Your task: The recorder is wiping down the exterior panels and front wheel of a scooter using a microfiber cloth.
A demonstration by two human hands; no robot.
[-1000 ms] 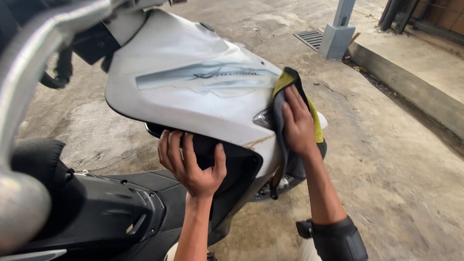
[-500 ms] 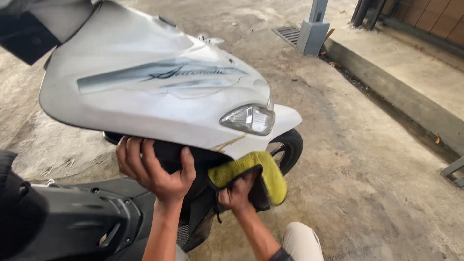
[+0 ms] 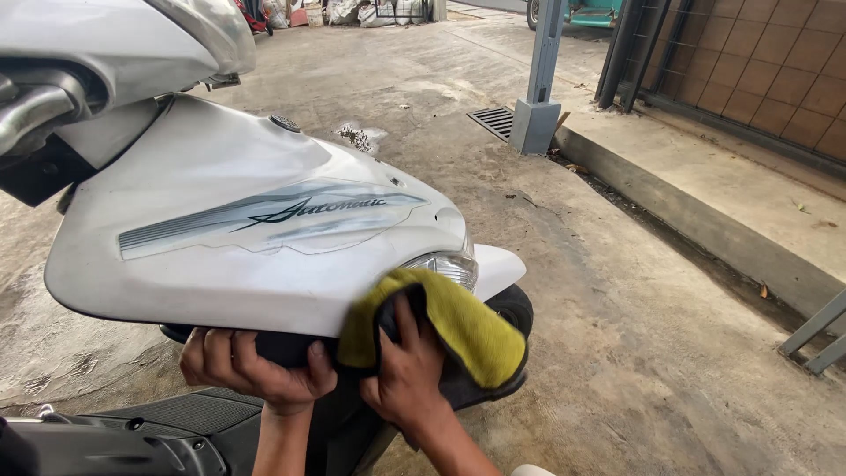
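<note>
Left hand curled around the lower edge of the white plastic scooter front panel. Right hand closed on a folded yellow-and-black microfibre cloth, pressed below the headlamp.

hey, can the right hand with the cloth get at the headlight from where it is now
Probably yes. The right hand presses the yellow cloth against the panel's lower edge, and the cloth already overlaps the bottom of the headlight. Nothing lies between them; the left hand grips the edge further along.
</note>
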